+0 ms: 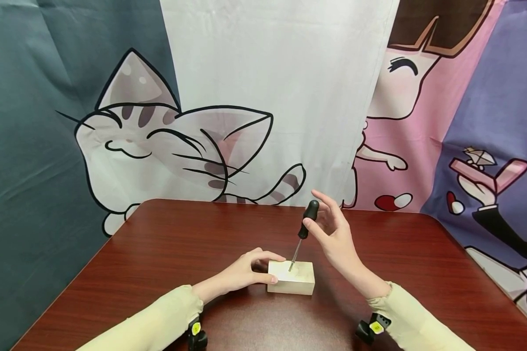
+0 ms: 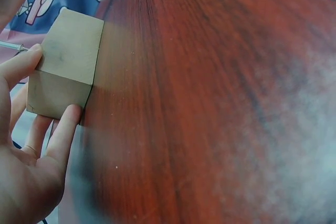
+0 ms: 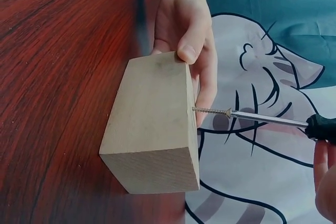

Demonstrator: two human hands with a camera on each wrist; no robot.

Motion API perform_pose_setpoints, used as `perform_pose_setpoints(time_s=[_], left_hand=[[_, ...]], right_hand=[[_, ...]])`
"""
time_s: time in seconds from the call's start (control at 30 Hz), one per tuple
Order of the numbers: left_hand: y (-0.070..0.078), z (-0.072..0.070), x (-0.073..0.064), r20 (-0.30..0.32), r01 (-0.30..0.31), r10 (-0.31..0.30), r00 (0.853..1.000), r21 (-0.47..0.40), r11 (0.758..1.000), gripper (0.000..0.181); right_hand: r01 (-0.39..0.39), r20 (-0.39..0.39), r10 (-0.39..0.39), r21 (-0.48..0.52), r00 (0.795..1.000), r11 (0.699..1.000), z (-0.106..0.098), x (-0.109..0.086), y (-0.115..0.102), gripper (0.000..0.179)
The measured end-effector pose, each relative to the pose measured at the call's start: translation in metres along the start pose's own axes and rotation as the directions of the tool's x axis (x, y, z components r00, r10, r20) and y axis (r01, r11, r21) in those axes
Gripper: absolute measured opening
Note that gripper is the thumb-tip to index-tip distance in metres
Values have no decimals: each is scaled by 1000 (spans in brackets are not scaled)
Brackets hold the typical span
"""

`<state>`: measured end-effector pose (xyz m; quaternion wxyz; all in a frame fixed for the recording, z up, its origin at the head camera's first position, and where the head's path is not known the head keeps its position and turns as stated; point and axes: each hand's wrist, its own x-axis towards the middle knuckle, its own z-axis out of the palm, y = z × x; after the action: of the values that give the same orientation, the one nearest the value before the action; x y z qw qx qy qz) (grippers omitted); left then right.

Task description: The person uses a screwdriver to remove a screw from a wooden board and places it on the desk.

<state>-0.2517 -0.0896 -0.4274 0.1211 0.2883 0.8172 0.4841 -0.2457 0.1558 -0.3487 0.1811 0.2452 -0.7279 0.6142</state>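
Observation:
A pale wooden block [image 1: 291, 286] lies on the table, and my left hand [image 1: 241, 273] grips its left end between thumb and fingers. Above the block my right hand [image 1: 337, 239] holds a screwdriver [image 1: 309, 218] by its black handle, the thumb on the near side. The shaft slants down toward the block's top face. In the right wrist view a threaded screw [image 3: 212, 110] stands out of that face, most of its length exposed, with the screwdriver's tip at its head. The left wrist view shows the thumb and fingertips against the block [image 2: 73, 45].
A dark red-brown wooden table [image 1: 202, 229] carries the block. Behind it hangs a cloth backdrop [image 1: 281, 58] printed with a cartoon cat and figures. Black devices [image 1: 196, 336] are strapped at both wrists.

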Motion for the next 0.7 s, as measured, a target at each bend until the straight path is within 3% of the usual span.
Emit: perform_pose_setpoints(time_s=[0.1,0.33,0.7], left_hand=[[0,0,0,1,3,-3,1000,0,1000,44],[0,0,0,2,1,-1,1000,-4,1000,44],[0,0,0,3,-1,1,1000,3,1000,44]], right_hand=[[16,14,-16,-2,1000,1000,-1,0,1,60],[24,59,-30,101,998,995,1,2,1,49],[-49,-43,49,5,998,999,4,2,-1,53]])
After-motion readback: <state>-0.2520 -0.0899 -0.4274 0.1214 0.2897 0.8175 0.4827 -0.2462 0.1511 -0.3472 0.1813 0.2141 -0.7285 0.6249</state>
